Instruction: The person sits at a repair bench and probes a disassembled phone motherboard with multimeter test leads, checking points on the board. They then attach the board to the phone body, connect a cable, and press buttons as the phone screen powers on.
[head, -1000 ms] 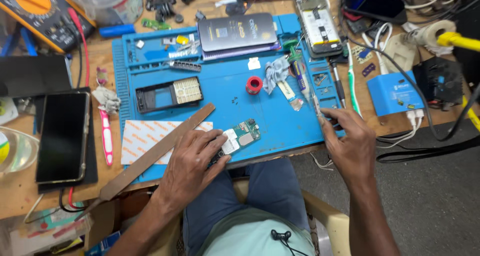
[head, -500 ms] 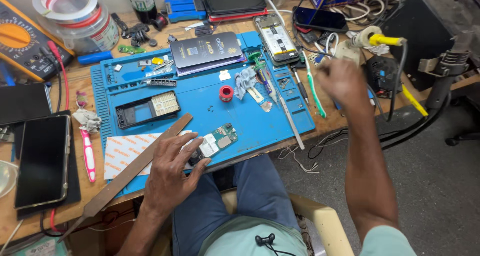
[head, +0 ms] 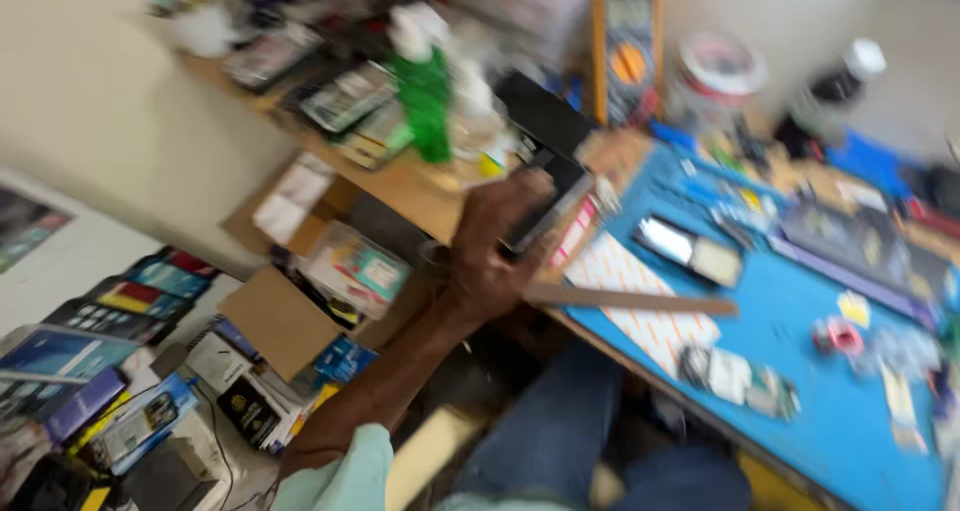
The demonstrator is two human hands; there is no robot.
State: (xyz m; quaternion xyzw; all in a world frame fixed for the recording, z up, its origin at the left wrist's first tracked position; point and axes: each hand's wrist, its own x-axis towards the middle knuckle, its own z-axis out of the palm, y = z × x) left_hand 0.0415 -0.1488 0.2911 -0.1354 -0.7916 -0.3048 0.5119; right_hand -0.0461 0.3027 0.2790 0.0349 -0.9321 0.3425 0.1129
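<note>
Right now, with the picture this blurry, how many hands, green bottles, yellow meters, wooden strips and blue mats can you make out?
Hand (left hand, at a dark phone): 1
Green bottle: 1
Yellow meter: 1
Wooden strip: 1
Blue mat: 1
Total: 5

Phone repair workshop. Wooden bench [head: 420, 186] w/ blue repair mat [head: 800, 371], stripped phone parts and a small circuit board [head: 735, 376] on it, yellow multimeter [head: 625, 46] at the back, green bottle [head: 428, 106], boxes of phone accessories [head: 120, 311] piled on the floor.
</note>
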